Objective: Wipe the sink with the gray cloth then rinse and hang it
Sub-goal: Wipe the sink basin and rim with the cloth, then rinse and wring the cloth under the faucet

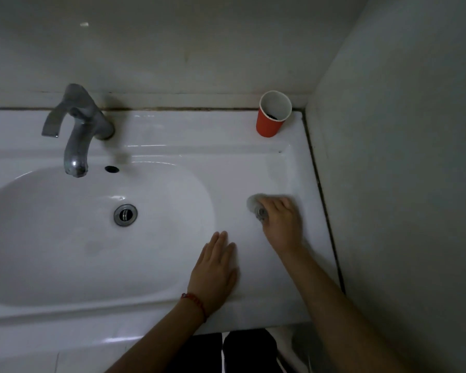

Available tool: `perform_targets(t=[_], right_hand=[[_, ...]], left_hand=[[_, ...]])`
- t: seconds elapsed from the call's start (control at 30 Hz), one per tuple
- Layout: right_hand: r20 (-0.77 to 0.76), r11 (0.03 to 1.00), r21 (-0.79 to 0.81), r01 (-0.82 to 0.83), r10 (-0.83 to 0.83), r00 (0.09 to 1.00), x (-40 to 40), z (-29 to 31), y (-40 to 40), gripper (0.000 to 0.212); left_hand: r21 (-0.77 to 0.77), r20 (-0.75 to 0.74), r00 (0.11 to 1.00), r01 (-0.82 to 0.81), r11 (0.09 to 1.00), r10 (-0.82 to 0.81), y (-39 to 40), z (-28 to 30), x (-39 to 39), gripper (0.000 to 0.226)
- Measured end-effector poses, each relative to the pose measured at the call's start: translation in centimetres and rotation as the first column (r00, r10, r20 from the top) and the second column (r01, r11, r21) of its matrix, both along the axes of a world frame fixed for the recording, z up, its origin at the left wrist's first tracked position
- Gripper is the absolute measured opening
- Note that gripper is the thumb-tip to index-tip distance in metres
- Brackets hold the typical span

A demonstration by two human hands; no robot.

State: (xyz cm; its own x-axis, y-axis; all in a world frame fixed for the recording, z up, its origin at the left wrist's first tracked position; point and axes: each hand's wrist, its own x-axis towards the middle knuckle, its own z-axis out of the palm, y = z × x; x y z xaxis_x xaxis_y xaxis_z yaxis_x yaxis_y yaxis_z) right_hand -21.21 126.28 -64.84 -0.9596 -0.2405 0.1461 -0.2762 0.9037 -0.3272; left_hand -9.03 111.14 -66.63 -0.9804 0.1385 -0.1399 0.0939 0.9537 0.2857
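A white ceramic sink (156,135) fills the view, its oval basin at the left with a metal drain (125,214) in the bottom. A gray cloth (256,207), bunched small and blurred, lies on the flat right counter part of the sink. My right hand (280,222) presses down on it, fingers closed over it. My left hand (214,273) lies flat, palm down, on the counter beside the basin's right rim, holding nothing. A red string bracelet circles my left wrist.
A gray metal faucet (77,130) stands at the back left, its spout over the basin. A red paper cup (272,114) sits in the back right corner. A wall (401,184) runs close along the sink's right edge. Dark shoes show below the front edge.
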Motion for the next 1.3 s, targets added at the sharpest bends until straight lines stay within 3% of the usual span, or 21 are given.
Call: perform_targets(t=[0.17, 0.37, 0.5, 0.7, 0.83, 1.07, 1.17, 1.3], right_hand=[[0.169, 0.969, -0.089, 0.232, -0.215, 0.962, -0.2, 1.2, -2.6, 0.043], [0.141, 0.983, -0.111, 0.146, -0.130, 0.981, 8.3, 0.5, -1.7, 0.046], [0.244, 0.972, -0.153, 0.177, -0.137, 0.960, 9.1, 1.8, -1.7, 0.040], [0.395, 0.980, -0.083, 0.178, -0.132, 0.909, 9.8, 2.9, -1.9, 0.039], [0.425, 0.957, -0.174, 0.232, -0.140, 0.895, 10.9, 3.4, -3.6, 0.035], [0.536, 0.788, -0.493, 0.368, -0.057, 0.842, 12.3, 4.5, -12.6, 0.007], [0.646, 0.666, -0.546, 0.508, -0.051, 0.762, 11.4, 4.7, -17.5, 0.006], [0.781, 0.493, -0.528, 0.692, -0.038, 0.623, 10.1, 4.2, -23.5, 0.004]], left_hand=[[-0.019, 0.011, 1.000, 0.013, 1.000, -0.013, 0.0, 0.6, 0.0, 0.054], [-0.020, 0.043, 0.998, 0.044, 0.999, -0.043, -0.1, 1.2, 0.3, 0.051], [0.005, -0.006, 1.000, 0.024, 1.000, -0.024, -0.4, 2.8, 1.4, 0.048], [0.072, -0.089, 0.993, -0.070, 0.995, 0.076, -3.5, 4.4, 6.4, 0.036], [0.054, -0.082, 0.983, -0.159, 0.986, 0.163, -7.4, 4.8, 8.6, 0.035], [0.120, -0.011, 0.941, -0.334, 0.935, 0.338, -15.9, 5.1, 8.7, 0.050], [0.224, -0.058, 0.914, -0.380, 0.897, 0.402, -20.7, 5.6, 7.2, 0.063], [0.400, -0.088, 0.840, -0.462, 0.792, 0.535, -27.0, 8.1, 3.3, 0.051]])
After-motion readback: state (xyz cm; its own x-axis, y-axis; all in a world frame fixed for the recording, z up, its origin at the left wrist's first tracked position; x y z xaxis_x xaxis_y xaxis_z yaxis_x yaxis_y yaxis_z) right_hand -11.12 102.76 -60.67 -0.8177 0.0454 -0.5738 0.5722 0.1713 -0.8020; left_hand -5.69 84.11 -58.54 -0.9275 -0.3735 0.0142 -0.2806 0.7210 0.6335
